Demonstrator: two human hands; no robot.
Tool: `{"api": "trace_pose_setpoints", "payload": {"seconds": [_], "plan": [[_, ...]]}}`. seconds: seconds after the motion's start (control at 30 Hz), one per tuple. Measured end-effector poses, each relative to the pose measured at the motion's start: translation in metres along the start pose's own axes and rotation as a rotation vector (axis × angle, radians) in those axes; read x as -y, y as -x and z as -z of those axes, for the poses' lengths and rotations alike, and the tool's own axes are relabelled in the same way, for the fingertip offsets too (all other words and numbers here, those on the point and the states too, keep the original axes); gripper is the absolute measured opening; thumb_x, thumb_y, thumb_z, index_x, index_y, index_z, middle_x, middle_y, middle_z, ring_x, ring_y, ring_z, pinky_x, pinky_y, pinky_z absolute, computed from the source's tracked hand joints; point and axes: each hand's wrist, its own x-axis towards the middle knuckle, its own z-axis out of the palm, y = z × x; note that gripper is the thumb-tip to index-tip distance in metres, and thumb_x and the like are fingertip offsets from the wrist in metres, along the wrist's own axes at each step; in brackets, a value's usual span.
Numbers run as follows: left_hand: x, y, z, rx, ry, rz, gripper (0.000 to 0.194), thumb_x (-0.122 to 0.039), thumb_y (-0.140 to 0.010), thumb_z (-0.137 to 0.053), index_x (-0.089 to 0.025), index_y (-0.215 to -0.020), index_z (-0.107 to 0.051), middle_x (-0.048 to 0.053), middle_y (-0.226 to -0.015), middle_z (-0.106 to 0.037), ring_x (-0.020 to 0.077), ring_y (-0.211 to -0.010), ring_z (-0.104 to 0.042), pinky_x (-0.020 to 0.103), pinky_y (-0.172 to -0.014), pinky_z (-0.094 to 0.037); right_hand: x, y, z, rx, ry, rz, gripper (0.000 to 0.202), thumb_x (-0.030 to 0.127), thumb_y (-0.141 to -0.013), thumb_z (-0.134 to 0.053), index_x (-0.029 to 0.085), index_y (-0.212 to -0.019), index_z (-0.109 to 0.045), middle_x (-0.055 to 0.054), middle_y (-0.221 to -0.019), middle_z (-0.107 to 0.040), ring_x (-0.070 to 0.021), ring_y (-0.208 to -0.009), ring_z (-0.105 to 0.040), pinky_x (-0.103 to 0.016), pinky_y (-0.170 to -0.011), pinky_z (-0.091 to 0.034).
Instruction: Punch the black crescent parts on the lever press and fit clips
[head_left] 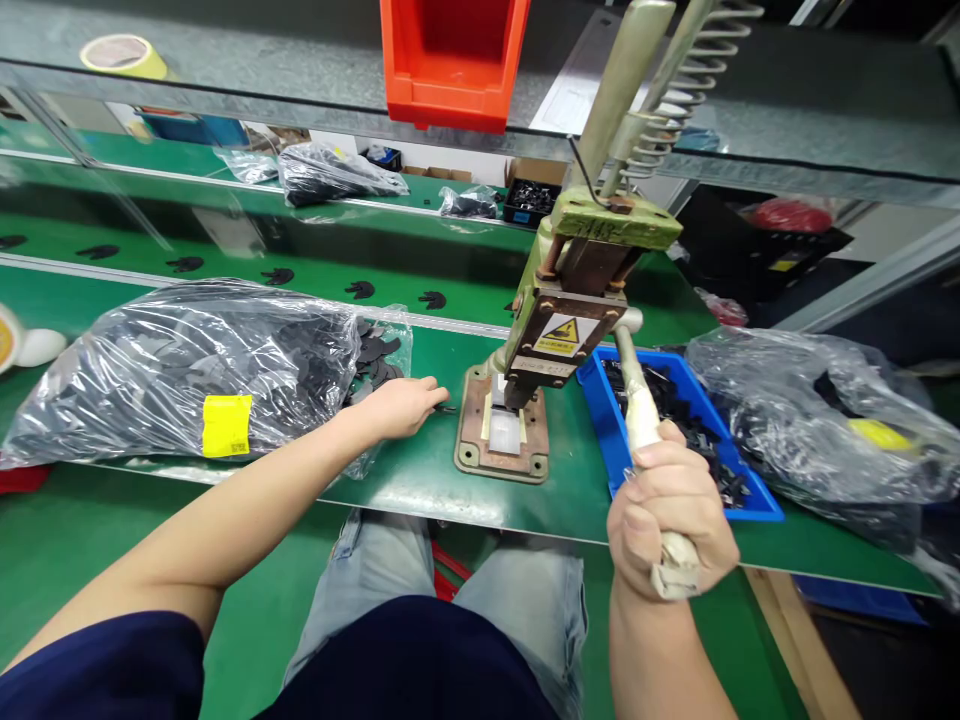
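My right hand (pixel 671 510) is wrapped round the taped lever handle (pixel 637 400) of a green hand press (pixel 570 290). Just left of the press base (pixel 501 462), my left hand (pixel 409 407) is closed in a pinch, with the end of a small dark part (pixel 445 408) showing at its fingertips. The rest of that part is hidden by the fingers. Under the press ram, a light metal plate (pixel 505 432) lies on the base. Beside my left wrist rests an open clear plastic bag (pixel 187 360) full of flat black parts (pixel 375 365).
Right of the press stands a blue tray (pixel 600 420) of black pieces, then another plastic bag (pixel 832 410). Behind, black parts (pixel 360 289) lie spaced along a green belt (pixel 315 255). An orange bin (pixel 446 100) and a tape roll (pixel 124 57) sit on the shelf above.
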Motion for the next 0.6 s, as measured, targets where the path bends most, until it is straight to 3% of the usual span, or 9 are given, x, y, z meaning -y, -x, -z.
{"api": "trace_pose_setpoints", "payload": {"seconds": [0.1, 0.2, 0.3, 0.4, 0.5, 0.6], "plan": [[-0.012, -0.008, -0.009, -0.074, 0.214, 0.053, 0.025, -0.027, -0.098, -0.057, -0.023, -0.121, -0.063, 0.008, -0.106, -0.072, 0.0244, -0.099, -0.071, 0.034, -0.086, -0.054, 0.000, 0.001, 0.001, -0.002, 0.002, -0.010, 0.021, 0.025, -0.077, -0.073, 0.025, -0.063, -0.057, 0.004, -0.067, -0.061, -0.0199, -0.080, -0.065, -0.063, -0.105, -0.054], [-0.017, -0.016, -0.028, -0.137, 0.504, 0.231, 0.019, -0.041, -0.098, -0.061, -0.023, -0.105, -0.063, 0.003, -0.091, -0.073, 0.0200, -0.083, -0.070, 0.029, -0.074, -0.053, 0.000, 0.002, 0.002, 0.006, -0.003, -0.009, 0.020, 0.025, -0.078, -0.073, 0.025, -0.065, -0.058, 0.004, -0.067, -0.061, -0.0198, -0.081, -0.065, -0.064, -0.106, -0.054], [-0.018, -0.023, -0.040, -0.177, 0.681, 0.404, 0.026, -0.047, -0.099, -0.060, -0.022, -0.090, -0.059, -0.001, -0.076, -0.070, 0.0166, -0.070, -0.067, 0.026, -0.065, -0.050, 0.000, 0.002, 0.002, 0.007, -0.004, -0.015, 0.022, 0.027, -0.080, -0.074, 0.025, -0.064, -0.058, 0.004, -0.067, -0.061, -0.0191, -0.081, -0.065, -0.063, -0.107, -0.054], [-0.023, -0.030, -0.036, -0.152, 0.930, 0.469, 0.030, -0.050, -0.101, -0.056, -0.022, -0.090, -0.053, -0.003, -0.062, -0.066, 0.0132, -0.053, -0.062, 0.023, -0.053, -0.045, 0.001, 0.003, 0.001, -0.001, 0.009, -0.026, 0.024, 0.029, -0.081, -0.074, 0.025, -0.064, -0.058, 0.004, -0.067, -0.061, -0.0194, -0.082, -0.065, -0.063, -0.108, -0.053], [-0.040, -0.041, -0.023, -0.069, 1.183, 0.411, 0.032, -0.052, -0.102, -0.057, -0.022, -0.093, -0.049, -0.003, -0.057, -0.066, 0.0119, -0.044, -0.060, 0.020, -0.046, -0.043, 0.001, 0.004, 0.000, -0.015, 0.005, -0.023, 0.025, 0.031, -0.082, -0.074, 0.026, -0.063, -0.057, 0.004, -0.065, -0.059, -0.0193, -0.079, -0.065, -0.062, -0.106, -0.055], [-0.059, -0.055, -0.015, 0.001, 1.287, 0.374, 0.031, -0.047, -0.101, -0.063, -0.020, -0.094, -0.049, -0.002, -0.055, -0.066, 0.0112, -0.043, -0.061, 0.019, -0.046, -0.044, 0.001, 0.004, 0.000, -0.016, 0.007, -0.028, 0.025, 0.031, -0.082, -0.074, 0.026, -0.064, -0.057, 0.004, -0.065, -0.059, -0.0189, -0.079, -0.064, -0.060, -0.106, -0.056]]}}
